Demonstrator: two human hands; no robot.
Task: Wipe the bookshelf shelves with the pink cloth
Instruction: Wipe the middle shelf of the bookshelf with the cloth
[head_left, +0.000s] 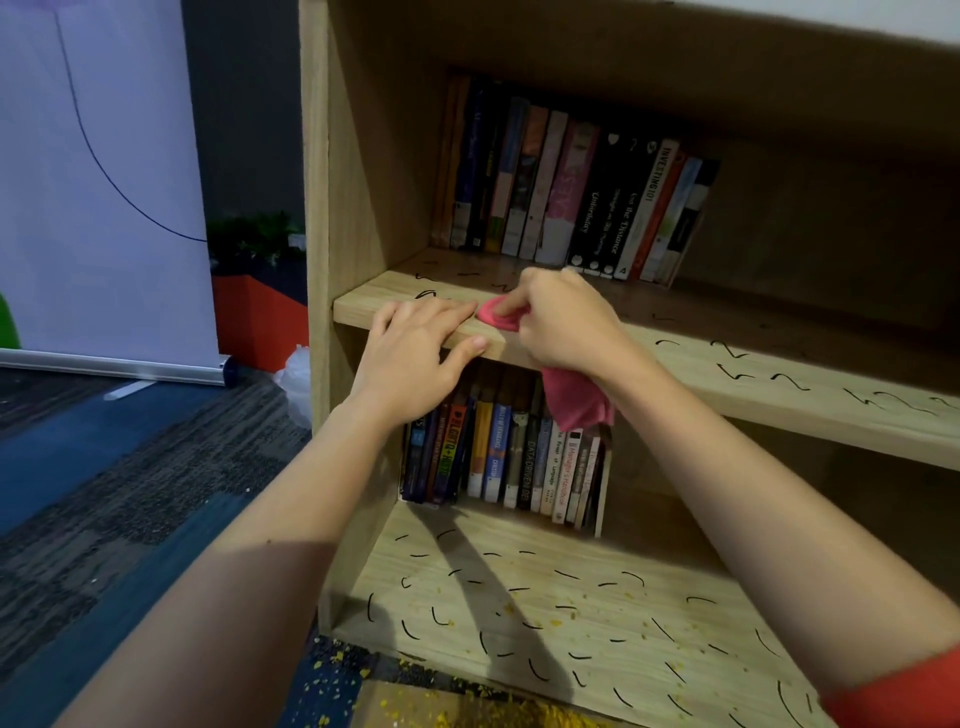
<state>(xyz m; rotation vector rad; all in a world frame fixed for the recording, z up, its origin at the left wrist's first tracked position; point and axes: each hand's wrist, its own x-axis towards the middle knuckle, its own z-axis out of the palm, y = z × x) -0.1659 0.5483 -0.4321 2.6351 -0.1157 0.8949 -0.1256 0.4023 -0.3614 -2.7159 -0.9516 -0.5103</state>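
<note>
One pink cloth (574, 402) is gripped in the right hand (563, 325), its bunched end on the middle shelf (779, 384) at the fingertips. The left hand (415, 348) rests flat, fingers relaxed, just beside it. Two book rows: upper row (571, 192) behind the hands, lower row (519, 457) beneath.
</note>
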